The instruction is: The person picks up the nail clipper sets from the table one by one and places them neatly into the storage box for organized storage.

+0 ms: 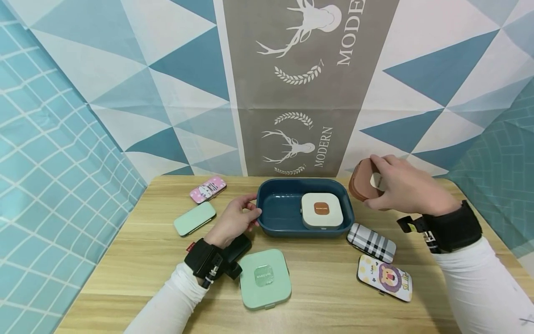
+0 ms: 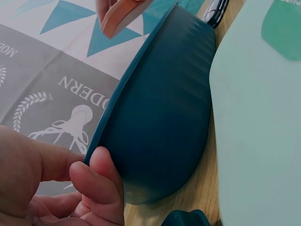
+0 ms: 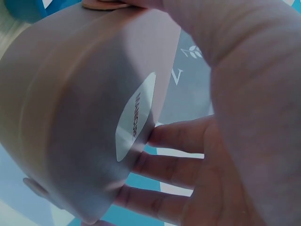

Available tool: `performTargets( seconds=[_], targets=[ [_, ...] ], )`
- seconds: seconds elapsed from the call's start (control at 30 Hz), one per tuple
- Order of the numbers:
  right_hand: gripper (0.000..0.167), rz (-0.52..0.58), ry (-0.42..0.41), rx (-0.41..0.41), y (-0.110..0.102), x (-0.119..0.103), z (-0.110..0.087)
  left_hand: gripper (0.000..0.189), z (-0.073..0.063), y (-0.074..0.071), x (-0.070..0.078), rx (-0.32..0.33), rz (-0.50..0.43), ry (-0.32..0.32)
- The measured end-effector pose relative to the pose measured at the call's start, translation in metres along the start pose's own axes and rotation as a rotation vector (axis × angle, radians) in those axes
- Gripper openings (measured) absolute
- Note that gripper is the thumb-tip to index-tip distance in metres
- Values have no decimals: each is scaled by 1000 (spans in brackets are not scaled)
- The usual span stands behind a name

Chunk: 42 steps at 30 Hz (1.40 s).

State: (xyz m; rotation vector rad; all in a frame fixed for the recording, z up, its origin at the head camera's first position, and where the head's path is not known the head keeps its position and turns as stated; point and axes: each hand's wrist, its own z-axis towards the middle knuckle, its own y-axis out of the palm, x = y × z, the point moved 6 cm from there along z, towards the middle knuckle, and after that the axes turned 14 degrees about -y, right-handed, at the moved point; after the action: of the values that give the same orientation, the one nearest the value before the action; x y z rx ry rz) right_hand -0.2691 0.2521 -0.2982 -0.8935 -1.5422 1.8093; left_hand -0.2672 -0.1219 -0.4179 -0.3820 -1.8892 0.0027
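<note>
My left hand [image 1: 237, 217] pinches the left end of a dark blue oblong basin [image 1: 267, 230] between thumb and fingers; the left wrist view shows the fingertips at its rim. Inside the basin, toward the right, lies a cream manicure case [image 1: 310, 218] with a brown label. My right hand [image 1: 406, 184] grips a brown manicure case [image 1: 362, 178], tilted on edge above the table just off the basin's right end. Up close in the right wrist view, the brown case [image 3: 84, 108] bears a pale label, and several fingers reach along its edge.
A mint square case [image 1: 271, 285] lies in front of the basin, with a dark green case [image 1: 239, 247] partly under my left wrist. At left are a pink case [image 1: 208, 189] and a mint oblong case [image 1: 194, 219]; at right, a plaid case [image 1: 371, 242] and a lion-print case [image 1: 384, 278].
</note>
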Motion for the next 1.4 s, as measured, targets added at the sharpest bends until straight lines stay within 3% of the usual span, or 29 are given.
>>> performTargets(
  seconds=[0.17,0.63,1.4],
  targets=[
    [114,6,2,-2,0,-2,5,53,1,0,0,3,-5,-1],
    [109,-3,-47,33,-2,-18,14,53,0,0,-1,3,-11,1],
    [116,-9,-111,35,7,-41,40,52,1,0,-1,-2,-6,2]
  ],
)
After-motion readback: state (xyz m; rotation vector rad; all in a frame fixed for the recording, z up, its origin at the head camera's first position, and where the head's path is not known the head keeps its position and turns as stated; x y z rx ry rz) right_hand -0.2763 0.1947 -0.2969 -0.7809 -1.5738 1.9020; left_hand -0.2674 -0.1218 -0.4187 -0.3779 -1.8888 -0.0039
